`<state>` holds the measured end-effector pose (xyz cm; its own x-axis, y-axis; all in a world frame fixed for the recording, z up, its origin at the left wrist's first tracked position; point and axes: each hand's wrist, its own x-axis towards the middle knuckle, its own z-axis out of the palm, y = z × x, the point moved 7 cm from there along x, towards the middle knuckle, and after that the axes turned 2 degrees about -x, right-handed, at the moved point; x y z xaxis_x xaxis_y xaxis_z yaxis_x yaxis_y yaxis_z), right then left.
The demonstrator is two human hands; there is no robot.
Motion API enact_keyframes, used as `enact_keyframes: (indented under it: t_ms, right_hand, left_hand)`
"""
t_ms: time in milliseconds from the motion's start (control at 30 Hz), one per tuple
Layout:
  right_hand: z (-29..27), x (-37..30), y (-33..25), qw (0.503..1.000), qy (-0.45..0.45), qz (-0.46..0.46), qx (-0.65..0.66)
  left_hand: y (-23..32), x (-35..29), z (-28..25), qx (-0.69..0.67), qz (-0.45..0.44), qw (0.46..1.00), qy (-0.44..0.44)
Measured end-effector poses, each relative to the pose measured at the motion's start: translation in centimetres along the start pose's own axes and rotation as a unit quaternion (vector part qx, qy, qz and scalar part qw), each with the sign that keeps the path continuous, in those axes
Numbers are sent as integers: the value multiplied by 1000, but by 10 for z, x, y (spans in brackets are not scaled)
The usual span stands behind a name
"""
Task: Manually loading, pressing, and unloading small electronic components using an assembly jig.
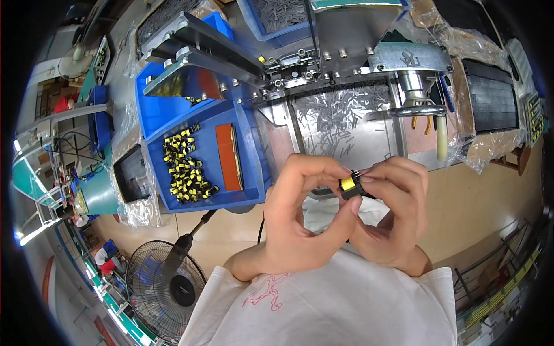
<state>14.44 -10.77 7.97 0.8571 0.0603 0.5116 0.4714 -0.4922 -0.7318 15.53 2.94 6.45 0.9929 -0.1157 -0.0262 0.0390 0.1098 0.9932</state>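
Pinched between the fingertips of both hands is a small transformer (350, 185), with a yellow-wrapped coil, a black body and thin metal pins pointing up and away. My left hand (306, 222) has its thumb and forefinger closed on its left and near side. From the other side, the fingers of my right hand (401, 199) press on it. The hands are close to my body, just in front of a metal tray (398, 135) strewn with thin dark metal strips. Fingers cover part of the transformer's black body.
A metal machine (294, 72) with a round handwheel (416, 109) stands beyond the tray. At left, a blue bin (254, 155) contains several yellow-and-black transformers (187, 167) and a reddish-brown block (229, 158). Another blue bin (280, 32) with dark strips sits behind. A fan (167, 288) stands lower left.
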Motion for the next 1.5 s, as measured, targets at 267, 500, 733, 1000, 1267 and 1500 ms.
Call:
enact_keyframes:
  t_ms: [267, 500, 733, 1000, 1267, 1500]
  right_hand:
    - [1, -4, -2, 1000, 19, 7, -1]
    - [0, -7, 2, 999, 36, 24, -4]
    - [-4, 5, -2, 997, 6, 28, -68]
    - [-4, 16, 12, 990, -97, 82, -58]
    - [-5, 13, 15, 985, -157, -39, -51]
    - [-16, 23, 41, 968, -143, -11, -206]
  left_hand:
    - [1, -2, 2, -30, 16, 999, 15]
    - [-4, -4, 4, -50, -24, 998, 15]
    - [-26, -4, 7, -260, -196, 945, -22]
    - [-52, 12, -5, -272, -247, 925, -93]
    - [-58, 21, -10, -230, -227, 936, -137]
    - [-71, 26, -22, -215, -236, 946, -61]
